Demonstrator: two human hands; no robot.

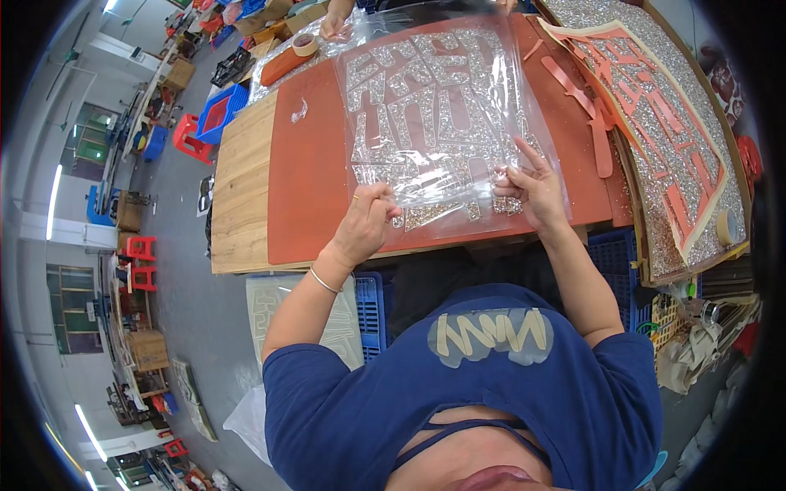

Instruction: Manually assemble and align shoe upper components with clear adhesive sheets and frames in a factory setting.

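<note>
A clear plastic film with glittery cut-out shapes showing on or through it spreads over a red mat on the table. My left hand pinches the film's near left corner, its fingers curled in. At the near right corner, my right hand grips the film between thumb and curled fingers, with the index finger pointing out. Across the table, another person's hand touches the far left part of the film, and part of that person's second hand shows at the far right.
To the right, a glittery board carries a framed sheet with red shapes. Red strips lie beside the film. A tape roll sits at the far left. Blue crates stand under the near table edge; red stools stand left.
</note>
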